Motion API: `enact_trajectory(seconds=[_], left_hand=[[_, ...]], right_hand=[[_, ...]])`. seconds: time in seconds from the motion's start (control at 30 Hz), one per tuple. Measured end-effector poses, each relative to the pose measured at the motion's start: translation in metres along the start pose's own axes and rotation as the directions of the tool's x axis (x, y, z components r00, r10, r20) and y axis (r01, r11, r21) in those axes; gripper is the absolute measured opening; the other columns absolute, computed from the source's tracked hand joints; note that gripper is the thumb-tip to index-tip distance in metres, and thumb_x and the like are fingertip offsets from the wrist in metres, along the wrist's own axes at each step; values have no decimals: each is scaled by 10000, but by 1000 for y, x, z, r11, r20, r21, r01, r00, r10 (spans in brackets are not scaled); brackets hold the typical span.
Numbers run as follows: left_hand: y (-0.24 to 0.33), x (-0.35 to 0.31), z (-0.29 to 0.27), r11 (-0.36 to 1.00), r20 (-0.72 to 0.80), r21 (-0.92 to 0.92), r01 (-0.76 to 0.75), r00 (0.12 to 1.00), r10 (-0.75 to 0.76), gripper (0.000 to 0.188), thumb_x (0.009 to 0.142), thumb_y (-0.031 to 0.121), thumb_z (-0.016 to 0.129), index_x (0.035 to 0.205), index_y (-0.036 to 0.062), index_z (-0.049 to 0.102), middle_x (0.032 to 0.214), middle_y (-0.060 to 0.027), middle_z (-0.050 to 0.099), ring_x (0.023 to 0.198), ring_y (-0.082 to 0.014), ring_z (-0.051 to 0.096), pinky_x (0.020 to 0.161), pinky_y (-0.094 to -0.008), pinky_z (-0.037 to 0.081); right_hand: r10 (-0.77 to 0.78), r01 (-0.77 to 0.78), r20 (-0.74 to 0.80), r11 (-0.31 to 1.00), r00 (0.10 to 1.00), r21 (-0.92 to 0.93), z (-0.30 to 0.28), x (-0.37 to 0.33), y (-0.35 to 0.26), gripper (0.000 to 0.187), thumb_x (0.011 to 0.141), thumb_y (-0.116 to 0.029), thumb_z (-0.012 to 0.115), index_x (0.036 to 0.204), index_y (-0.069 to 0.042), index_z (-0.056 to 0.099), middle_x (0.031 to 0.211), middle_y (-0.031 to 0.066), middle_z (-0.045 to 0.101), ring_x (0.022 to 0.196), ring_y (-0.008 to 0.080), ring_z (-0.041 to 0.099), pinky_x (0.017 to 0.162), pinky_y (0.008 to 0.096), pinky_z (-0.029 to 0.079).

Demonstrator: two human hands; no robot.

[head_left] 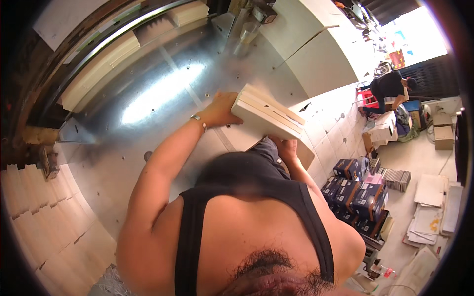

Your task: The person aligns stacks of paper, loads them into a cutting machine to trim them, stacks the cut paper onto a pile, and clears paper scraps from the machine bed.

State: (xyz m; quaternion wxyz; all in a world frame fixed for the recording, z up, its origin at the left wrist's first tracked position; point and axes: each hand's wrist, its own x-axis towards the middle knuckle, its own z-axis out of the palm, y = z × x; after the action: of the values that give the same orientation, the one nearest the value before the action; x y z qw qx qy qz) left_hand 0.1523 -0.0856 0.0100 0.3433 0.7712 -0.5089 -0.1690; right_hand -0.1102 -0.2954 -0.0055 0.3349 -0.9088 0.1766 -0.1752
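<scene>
A thick stack of cream-coloured paper blocks, like unbound books (270, 121), is held up over the near right edge of a shiny metal machine table (168, 118). Its layered edges face upward, with dark gaps between the blocks. My left hand (220, 109) grips the stack's left end, thumb on the near side and fingers over the far side. At the near right corner, my right hand (285, 149) is closed on the stack from below; some of its fingers are hidden.
More paper blocks (113, 64) lie under the machine's long bar at the back. Rows of stacked paper (39, 212) fill the left side. A pale side table (321, 59) adjoins at far right. Dark blue boxes (368, 197) stand on the floor; a person (390, 89) bends beyond.
</scene>
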Motion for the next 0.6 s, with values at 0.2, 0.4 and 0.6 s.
enact_trajectory(seconds=[0.2,0.4,0.6], left_hand=[[2,-8,1,998,-46,-27,-64,997,63,824,701,372,901,1392,81,559,1408,-138,589,1392,-311,484,1156,-468,288],[-1,-10,7,999,41,12,34,999,-35,814,707,370,894,1389,77,560,1394,-136,597,1374,-308,497,1151,-459,294],[9,-8,-7,999,59,-45,22,998,-20,781,712,346,889,1373,71,579,1362,-124,625,1358,-304,516,1154,-462,300]], right_hand=[[39,-38,43,999,998,-15,-5,3,-14,364,869,-212,824,1170,-30,730,1156,206,722,1099,404,657,949,480,495],[20,-19,35,999,999,-48,0,4,-10,365,861,-219,832,1157,-29,737,1112,198,732,1048,404,669,943,483,499],[25,-18,73,995,997,-95,3,-1,-6,370,871,-237,824,1159,-23,735,1118,197,731,1052,399,668,949,468,505]])
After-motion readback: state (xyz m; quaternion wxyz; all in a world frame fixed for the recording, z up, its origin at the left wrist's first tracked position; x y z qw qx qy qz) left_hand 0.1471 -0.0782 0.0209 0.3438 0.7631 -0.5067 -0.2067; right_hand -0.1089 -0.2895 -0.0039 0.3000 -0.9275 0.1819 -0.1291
